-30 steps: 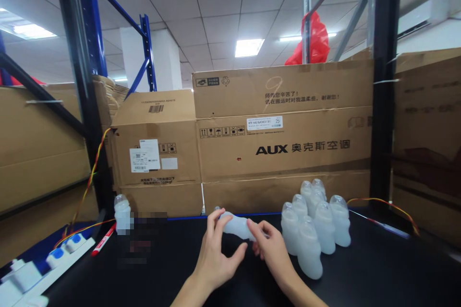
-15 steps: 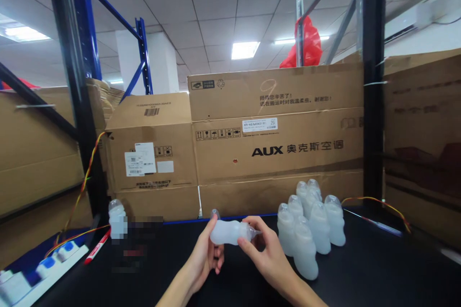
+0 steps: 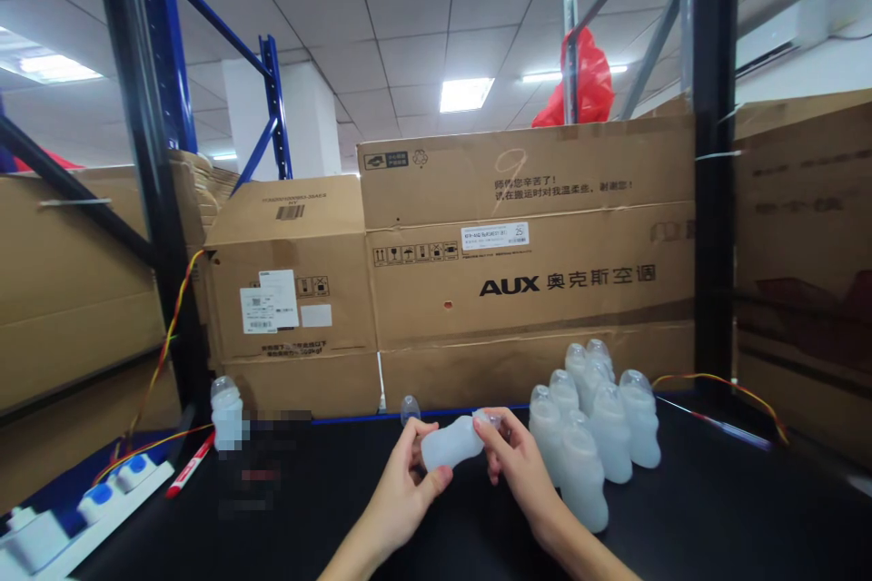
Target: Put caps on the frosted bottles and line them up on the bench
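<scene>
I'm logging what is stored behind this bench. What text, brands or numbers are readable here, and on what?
"AUX 奥克斯空调": large carton.
"25": white label on it; the smaller print is unreadable.
Handwritten "9": same carton's top.
Smaller carton: barcode and stickers too small.
Held bottle: none.

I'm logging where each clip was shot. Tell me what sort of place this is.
Probably a warehouse or stockroom workbench: blue and black pallet racking, stacked cardboard shipping cartons with labels, and a black bench where both hands hold a translucent bottle beside a cluster of them.
</scene>
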The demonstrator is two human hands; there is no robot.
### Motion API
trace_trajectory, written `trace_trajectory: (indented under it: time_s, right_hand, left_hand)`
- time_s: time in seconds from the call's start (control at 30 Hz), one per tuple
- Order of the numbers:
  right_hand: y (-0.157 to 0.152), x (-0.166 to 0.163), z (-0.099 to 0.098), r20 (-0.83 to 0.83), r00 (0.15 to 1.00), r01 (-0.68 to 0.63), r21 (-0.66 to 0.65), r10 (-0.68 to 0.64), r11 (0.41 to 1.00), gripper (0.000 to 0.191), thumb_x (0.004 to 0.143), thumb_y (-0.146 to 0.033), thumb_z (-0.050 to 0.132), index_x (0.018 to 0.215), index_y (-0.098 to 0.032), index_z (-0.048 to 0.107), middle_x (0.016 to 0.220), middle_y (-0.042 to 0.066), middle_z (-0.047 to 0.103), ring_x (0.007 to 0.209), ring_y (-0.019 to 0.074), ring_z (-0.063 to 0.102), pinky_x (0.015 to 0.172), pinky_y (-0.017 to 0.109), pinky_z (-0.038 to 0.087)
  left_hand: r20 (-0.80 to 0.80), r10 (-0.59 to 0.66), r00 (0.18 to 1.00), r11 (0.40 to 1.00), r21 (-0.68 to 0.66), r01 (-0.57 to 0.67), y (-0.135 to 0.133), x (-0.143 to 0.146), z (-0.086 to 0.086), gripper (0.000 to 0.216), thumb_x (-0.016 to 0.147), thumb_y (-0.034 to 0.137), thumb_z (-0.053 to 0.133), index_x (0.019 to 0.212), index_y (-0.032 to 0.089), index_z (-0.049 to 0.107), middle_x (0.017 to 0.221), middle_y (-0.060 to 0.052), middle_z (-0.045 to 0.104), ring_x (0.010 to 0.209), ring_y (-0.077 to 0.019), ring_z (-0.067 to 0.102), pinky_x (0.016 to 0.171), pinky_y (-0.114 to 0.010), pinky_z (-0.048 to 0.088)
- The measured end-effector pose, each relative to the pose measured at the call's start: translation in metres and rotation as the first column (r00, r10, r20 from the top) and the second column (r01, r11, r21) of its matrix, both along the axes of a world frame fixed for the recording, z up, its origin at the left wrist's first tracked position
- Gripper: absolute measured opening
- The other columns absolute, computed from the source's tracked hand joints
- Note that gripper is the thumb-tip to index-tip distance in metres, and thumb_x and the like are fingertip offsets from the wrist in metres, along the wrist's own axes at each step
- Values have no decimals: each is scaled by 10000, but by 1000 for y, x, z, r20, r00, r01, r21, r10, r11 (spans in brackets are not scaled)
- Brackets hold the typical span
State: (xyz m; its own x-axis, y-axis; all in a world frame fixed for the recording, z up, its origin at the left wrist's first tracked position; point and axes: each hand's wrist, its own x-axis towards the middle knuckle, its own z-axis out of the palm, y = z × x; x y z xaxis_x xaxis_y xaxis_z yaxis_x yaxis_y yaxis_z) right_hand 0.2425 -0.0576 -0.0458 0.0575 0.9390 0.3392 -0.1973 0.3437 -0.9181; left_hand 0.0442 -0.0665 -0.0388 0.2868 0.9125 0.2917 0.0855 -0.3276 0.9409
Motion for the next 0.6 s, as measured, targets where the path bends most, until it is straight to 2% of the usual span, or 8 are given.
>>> trace_trajectory:
  time_s: [0.1,0.2,0.27,0.33,0.4,0.47,0.53,0.6]
  right_hand:
    - [-1,-2,-5,29,997,71,-10,-71,997,611,825,-668,707,1194,-191,605,869,28,649,643,156,571,459,237,442]
    - [-3,-5,-8,90,987,130,31,-132,991,641,871,-628,677,1334,-213,519,1098,81,699,861,224,674,666,320,565]
    - [-5,-7,-7,146,984,94,82,-105,992,586,911,-592,640,1340,-213,516,1194,100,694,945,243,693,808,371,574]
    - [-8,-7,-5,233,971,25,112,-51,993,495,939,-545,606,1305,-214,555,1258,108,678,951,244,696,826,380,566]
    - [-12,-8,-5,352,936,-59,125,11,990,412,935,-454,613,1277,-226,585,1276,95,676,943,238,692,809,367,556]
    - [-15,-9,-7,464,885,-124,150,41,981,383,893,-332,639,1261,-235,598,1249,74,692,992,239,681,869,362,533]
    - [-17,-11,-10,561,828,-121,167,7,979,398,848,-259,655,1244,-241,612,1193,60,713,1043,248,665,945,371,496]
    - [-16,-11,-13,641,763,-39,164,-77,986,358,835,-275,669,1190,-239,643,1115,62,729,1036,271,658,958,392,473]
  left_hand:
    - [-83,71,994,996,63,-66,-1,0,-6,473,817,431,782,1158,239,516,1103,-54,702,954,-205,635,851,-320,481]
    - [-300,122,946,988,130,-87,-7,-1,-3,503,774,285,796,1217,271,556,1198,-41,725,1022,-253,642,947,-383,454]
    - [-474,130,871,981,191,-43,-12,1,2,610,784,276,774,1347,327,546,1338,-30,688,1121,-288,622,1022,-432,438]
    - [-578,126,806,975,224,8,-16,4,5,650,852,313,702,1464,362,489,1472,-32,607,1266,-314,571,1142,-511,367]
    - [-638,119,761,974,224,35,-17,6,6,617,917,345,609,1514,352,455,1566,-45,518,1429,-328,462,1247,-589,210]
    - [-700,110,706,978,202,48,-14,7,3,628,946,367,547,1557,334,406,1631,-52,425,1546,-322,301,1283,-623,66]
    - [-746,117,656,981,190,41,-11,7,0,658,952,382,520,1586,312,361,1676,-56,331,1585,-312,199,1291,-616,47]
    - [-767,141,626,981,195,18,-9,7,-3,684,949,398,515,1599,281,338,1688,-72,293,1591,-309,169,1295,-605,78]
